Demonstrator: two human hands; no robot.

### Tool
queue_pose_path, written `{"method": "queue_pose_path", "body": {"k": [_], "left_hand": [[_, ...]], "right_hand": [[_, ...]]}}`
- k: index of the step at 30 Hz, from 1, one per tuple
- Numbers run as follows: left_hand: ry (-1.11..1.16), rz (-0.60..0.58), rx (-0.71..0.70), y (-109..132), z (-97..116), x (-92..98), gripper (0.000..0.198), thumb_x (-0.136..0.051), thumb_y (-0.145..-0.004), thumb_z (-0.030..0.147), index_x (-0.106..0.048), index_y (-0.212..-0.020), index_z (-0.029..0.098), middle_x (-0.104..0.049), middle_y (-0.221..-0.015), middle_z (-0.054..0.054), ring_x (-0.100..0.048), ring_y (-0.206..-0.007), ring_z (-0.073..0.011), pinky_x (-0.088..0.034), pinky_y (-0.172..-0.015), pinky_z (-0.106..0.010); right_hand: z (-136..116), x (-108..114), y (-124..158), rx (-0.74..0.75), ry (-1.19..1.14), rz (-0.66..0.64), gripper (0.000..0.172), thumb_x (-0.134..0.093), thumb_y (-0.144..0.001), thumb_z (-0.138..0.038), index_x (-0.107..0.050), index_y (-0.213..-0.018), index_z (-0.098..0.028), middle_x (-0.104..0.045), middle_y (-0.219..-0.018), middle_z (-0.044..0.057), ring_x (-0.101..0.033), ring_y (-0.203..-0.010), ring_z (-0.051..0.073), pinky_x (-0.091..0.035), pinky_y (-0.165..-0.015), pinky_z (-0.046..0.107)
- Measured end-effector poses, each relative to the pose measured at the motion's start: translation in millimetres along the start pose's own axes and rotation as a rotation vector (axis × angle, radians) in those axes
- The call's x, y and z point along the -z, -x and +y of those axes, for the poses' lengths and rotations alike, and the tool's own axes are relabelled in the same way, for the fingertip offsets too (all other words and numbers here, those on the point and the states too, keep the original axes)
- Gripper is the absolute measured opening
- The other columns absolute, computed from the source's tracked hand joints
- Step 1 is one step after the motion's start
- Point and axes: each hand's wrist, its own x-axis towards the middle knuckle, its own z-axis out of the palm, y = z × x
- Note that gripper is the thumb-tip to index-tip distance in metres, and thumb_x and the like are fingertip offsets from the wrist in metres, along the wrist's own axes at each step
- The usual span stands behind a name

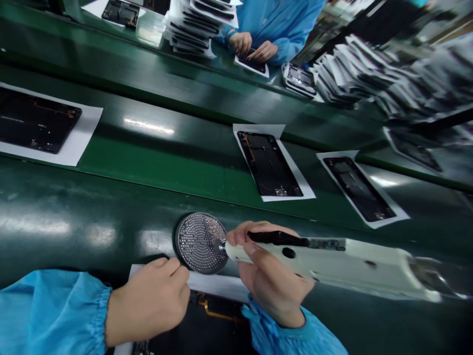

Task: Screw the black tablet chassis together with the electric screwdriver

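My right hand (268, 273) is shut around a white electric screwdriver (332, 261) with a black strip along its top. Its metal bit tip rests against a round perforated metal screw tray (201, 243) lying on the green belt. My left hand (151, 301) lies just left of the tray, its curled fingers on a white paper sheet (218, 286). That sheet carries a dark phone housing (218, 330) with a gold-coloured strip, partly hidden under my hands and blue sleeves.
Dark phone housings on white paper (269, 165) lie along the green conveyor belt (74, 222). Beyond a second belt, a co-worker's hands (251, 49) in blue sleeves rest on another housing. Tall, blurred stacks of housings (358, 74) stand at the upper right.
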Motion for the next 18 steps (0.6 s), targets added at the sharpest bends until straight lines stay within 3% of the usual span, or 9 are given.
{"method": "queue_pose_path", "body": {"k": [12,18], "left_hand": [[0.007,0.052,0.012,0.5,0.5,-1.4,0.009,-0.064,-0.081,0.012,-0.06,-0.073,0.013,-0.053,-0.074,-0.006,-0.05,-0.07,-0.0214,-0.041,-0.056,-0.033],[0.023,0.006,0.011,-0.7,-0.4,0.2,0.009,-0.064,-0.084,0.013,-0.06,-0.076,0.012,-0.055,-0.075,-0.007,-0.051,-0.072,-0.0219,-0.043,-0.059,-0.034]], "right_hand": [[1.4,0.7,0.2,-0.012,0.0,0.02,0.018,-0.069,-0.074,-0.01,-0.073,-0.086,-0.024,-0.061,-0.072,0.0,-0.058,-0.064,0.017,-0.05,-0.055,0.033],[3.0,1.5,2.2,-0.024,-0.021,0.012,0.021,-0.068,-0.075,-0.011,-0.073,-0.091,-0.024,-0.062,-0.071,0.0,-0.059,-0.065,0.017,-0.05,-0.057,0.031]]}}
